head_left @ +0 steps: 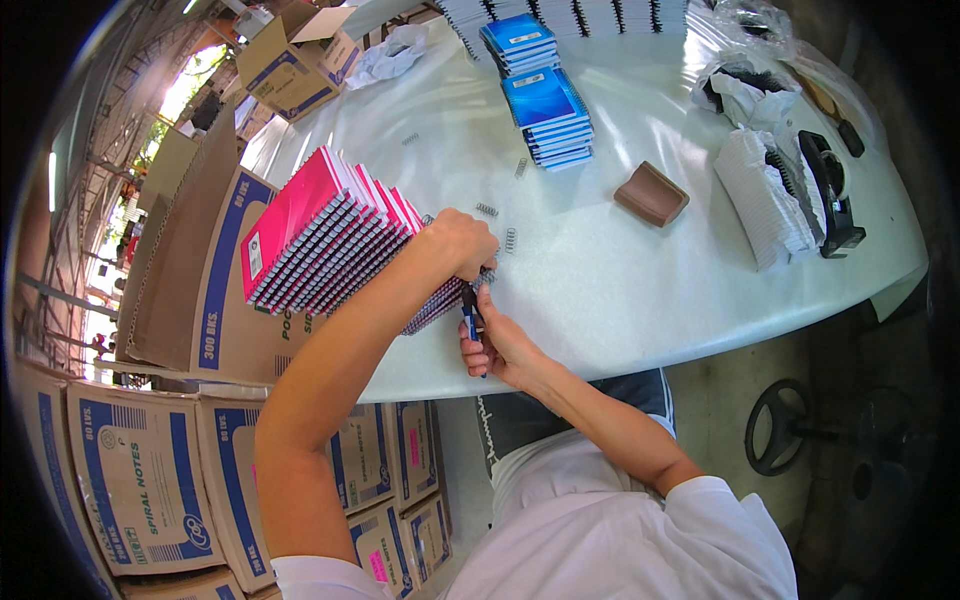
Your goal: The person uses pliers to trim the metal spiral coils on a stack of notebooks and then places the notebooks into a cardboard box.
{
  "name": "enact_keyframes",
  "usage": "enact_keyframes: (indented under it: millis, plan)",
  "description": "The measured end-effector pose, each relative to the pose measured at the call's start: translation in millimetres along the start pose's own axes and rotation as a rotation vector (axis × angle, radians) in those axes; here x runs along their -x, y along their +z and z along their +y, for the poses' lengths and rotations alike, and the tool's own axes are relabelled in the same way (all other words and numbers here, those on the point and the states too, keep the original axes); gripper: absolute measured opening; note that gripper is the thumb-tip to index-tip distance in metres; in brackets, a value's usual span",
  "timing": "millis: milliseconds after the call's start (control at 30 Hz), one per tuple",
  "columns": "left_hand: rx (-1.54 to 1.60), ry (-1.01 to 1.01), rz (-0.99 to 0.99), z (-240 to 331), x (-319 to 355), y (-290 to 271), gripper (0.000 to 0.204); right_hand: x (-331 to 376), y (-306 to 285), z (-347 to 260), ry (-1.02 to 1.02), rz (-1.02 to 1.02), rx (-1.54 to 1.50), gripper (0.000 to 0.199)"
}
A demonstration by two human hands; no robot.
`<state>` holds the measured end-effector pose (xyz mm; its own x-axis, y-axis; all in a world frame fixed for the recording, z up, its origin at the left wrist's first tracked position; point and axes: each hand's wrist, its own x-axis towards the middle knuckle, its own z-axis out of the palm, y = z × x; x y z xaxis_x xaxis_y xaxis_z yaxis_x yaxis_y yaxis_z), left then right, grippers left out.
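Observation:
A leaning stack of pink spiral notebooks (330,240) lies at the left of the table, its coil-bound edges facing me. At the right end of this stack my left hand (465,243) is closed, fingers curled downward; what they grip is hidden. Just below it, my right hand (503,345) is wrapped around pliers (470,312) with dark jaws and blue-and-black handles. The jaws point up toward a bit of wire coil (486,277) beneath my left fingers. Short loose coil pieces (511,240) lie on the tabletop close to my hands.
Blue notebooks (548,105) are piled at the far middle of the white table (600,290). A brown curved block (652,194) and a black hole punch (832,195) beside a white paper stack (765,200) sit right. An open carton (235,270) stands left; closed cartons (140,480) are stacked below.

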<state>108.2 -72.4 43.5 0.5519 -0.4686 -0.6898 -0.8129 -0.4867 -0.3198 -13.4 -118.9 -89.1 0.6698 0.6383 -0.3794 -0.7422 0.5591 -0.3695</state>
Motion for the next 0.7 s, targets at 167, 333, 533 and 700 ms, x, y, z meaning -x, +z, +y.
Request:
enact_keyframes:
  millis: [167,333,533,700]
  plan:
    - [0.021,-0.002,-0.023,-1.9,-1.3,2.2,0.048,7.9,11.4,-1.2,-0.006,0.087,0.031,0.08]
    - [0.03,0.012,-0.005,-3.2,0.0,1.9,0.046,6.3,6.4,-2.4,0.023,0.072,-0.006,0.081]
    - [0.008,0.019,0.012,-3.4,-1.4,5.8,0.04,9.9,13.3,-3.8,0.011,0.081,0.003,0.078]
    - [-0.047,-0.006,0.046,1.8,-2.0,6.1,0.039,-0.2,-0.7,-2.3,0.039,-0.003,-0.103,0.071]
